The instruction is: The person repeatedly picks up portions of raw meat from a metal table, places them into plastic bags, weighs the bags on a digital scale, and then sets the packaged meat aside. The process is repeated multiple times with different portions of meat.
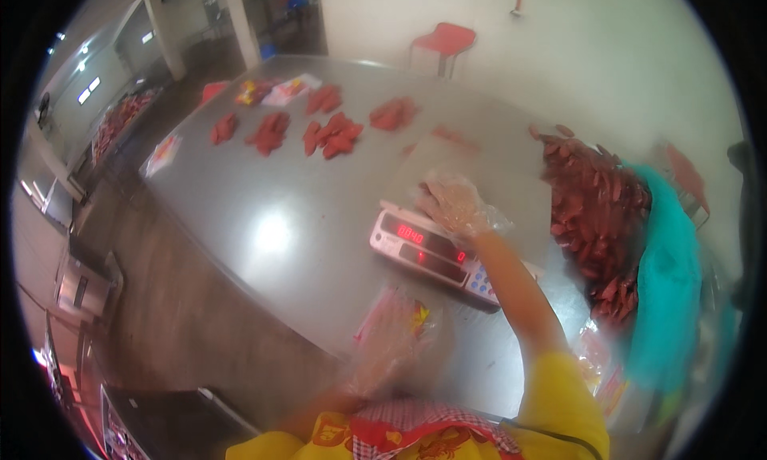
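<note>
1. While the right hand (454, 204) lies over the crosswise scale (423, 248), its grip can't be told.
2. Red pieces (593, 208) heap rightward, nearer it than the left hand (386, 352).
3. That blurred hand is at a plastic bag (417, 316), grip unclear.

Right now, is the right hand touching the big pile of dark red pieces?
Apart. The head view shows bare metal table between the gloved right hand and the pile of dark red pieces.
</note>
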